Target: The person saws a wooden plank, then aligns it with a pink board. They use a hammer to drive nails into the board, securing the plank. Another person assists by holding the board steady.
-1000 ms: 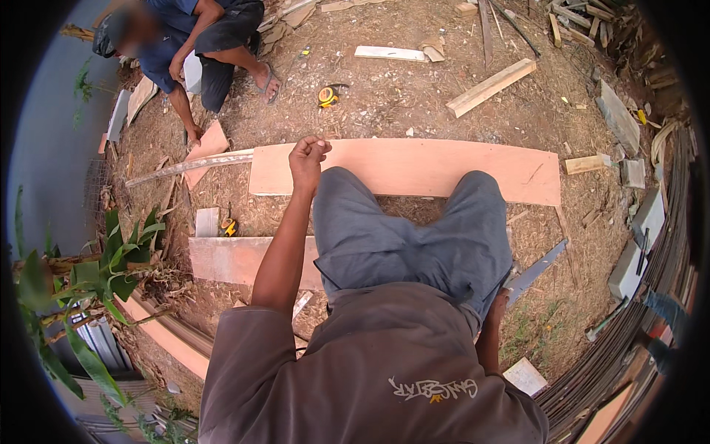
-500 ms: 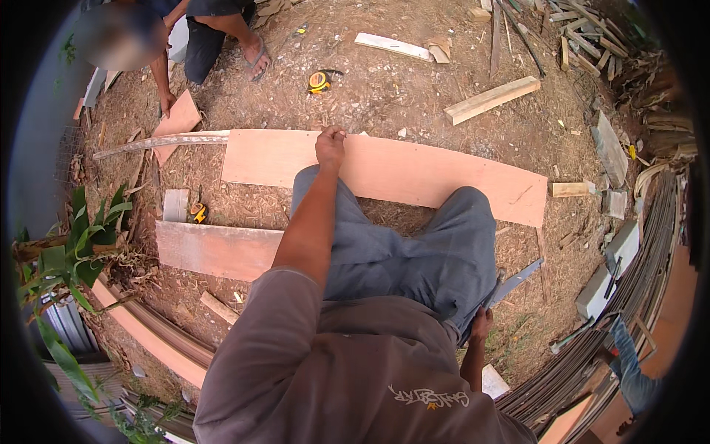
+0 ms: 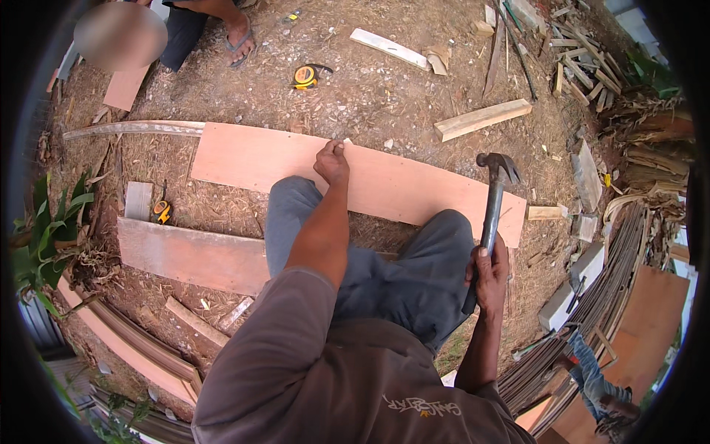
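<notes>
A long, slightly curved plywood strip (image 3: 414,185) lies across the ground in front of my knees. My left hand (image 3: 332,163) is closed in a pinch at the strip's far edge, near its middle; whatever sits between the fingertips is too small to make out. In my right hand (image 3: 488,277) is a claw hammer (image 3: 493,200), gripped by its handle beside my right knee. Its head points up and away from me, above the strip's right part. A thin curved wooden piece (image 3: 133,129) extends from the strip's left end.
Tape measures lie beyond the strip (image 3: 305,77) and at the left (image 3: 163,212). Another plywood piece (image 3: 188,251) rests by my left leg. A co-worker's foot (image 3: 239,41) shows at the far left, beside a plywood piece (image 3: 126,87). Timber (image 3: 484,118) and stacked boards (image 3: 584,325) lie right.
My right hand has risen from beside my right hip, bringing the hammer up in front. My left hand stays at the strip's far edge. The co-worker's plywood piece has moved away from the strip.
</notes>
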### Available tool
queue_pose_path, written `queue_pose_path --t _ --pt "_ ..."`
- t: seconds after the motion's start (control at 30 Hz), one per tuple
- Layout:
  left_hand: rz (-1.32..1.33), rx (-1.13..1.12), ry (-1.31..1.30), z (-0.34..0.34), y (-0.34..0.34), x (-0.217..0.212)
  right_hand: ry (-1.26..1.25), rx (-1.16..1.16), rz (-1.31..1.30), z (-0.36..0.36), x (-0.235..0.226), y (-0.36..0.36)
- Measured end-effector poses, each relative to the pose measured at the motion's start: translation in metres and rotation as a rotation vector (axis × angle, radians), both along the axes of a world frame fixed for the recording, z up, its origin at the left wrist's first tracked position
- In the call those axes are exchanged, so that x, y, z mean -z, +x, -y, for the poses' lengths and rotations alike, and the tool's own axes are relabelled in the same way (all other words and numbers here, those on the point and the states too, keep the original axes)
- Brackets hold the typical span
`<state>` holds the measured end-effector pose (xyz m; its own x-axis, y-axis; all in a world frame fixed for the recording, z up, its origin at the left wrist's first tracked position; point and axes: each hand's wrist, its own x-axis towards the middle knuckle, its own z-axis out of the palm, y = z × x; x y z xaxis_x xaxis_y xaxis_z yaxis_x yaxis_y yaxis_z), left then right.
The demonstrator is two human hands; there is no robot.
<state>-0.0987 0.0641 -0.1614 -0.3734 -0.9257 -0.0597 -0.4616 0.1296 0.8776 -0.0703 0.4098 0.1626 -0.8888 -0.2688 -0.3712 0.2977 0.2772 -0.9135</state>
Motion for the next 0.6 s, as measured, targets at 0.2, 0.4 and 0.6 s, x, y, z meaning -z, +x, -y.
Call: queue_pose_path --t 0.2,0.4,0.6 --pt "-0.001 -0.027 -0.008 -0.005 -0.001 -0.008 0.077 -0.251 0.06 0.088 0.045 -0.022" --pt "-0.072 0.007 -0.1 -0.005 0.003 -0.005 0.319 -0.487 -0.151 0.159 0.089 -0.043" --pt "-0.109 0.028 0.008 -0.006 0.006 -0.004 0.128 -0.451 -0.307 0.178 0.104 -0.04"
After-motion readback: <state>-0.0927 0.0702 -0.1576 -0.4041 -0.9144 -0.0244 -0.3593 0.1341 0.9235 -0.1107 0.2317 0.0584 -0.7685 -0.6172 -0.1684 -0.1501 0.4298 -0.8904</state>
